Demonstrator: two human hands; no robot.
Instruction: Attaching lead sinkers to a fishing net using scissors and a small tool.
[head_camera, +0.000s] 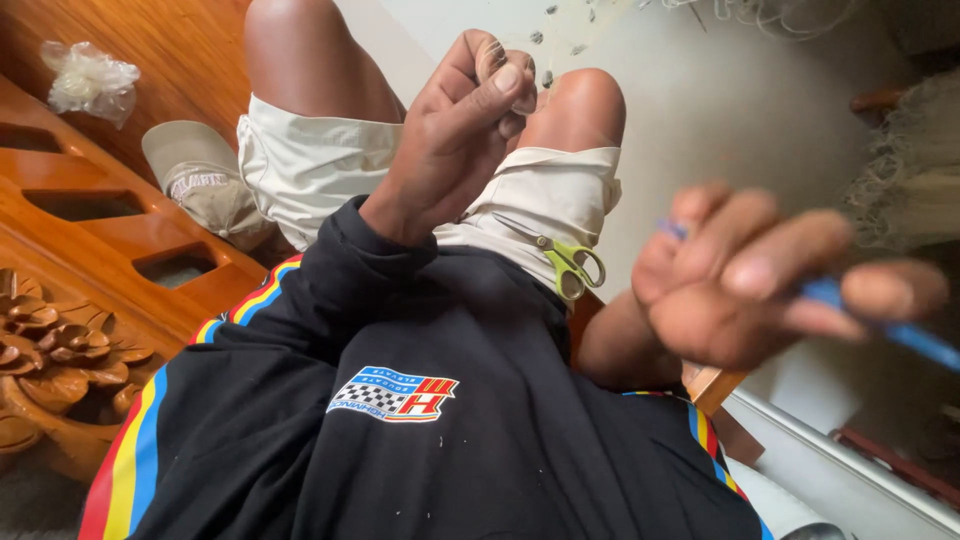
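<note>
The left hand (455, 135) has its fingertips pinched together on thin pale netting thread (497, 62). The blurred right hand (745, 280) clamps a slim blue plastic needle (890, 325). The thread could slip from that pinch if the needle tugs hard.

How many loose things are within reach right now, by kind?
Scissors, green handles, lying on the lap: 1
Blue tool held in the right hand: 1
Cap on the wooden bench: 1
Crumpled plastic bag: 1
Net thread pinched in the left hand: 1
Total: 5
</note>
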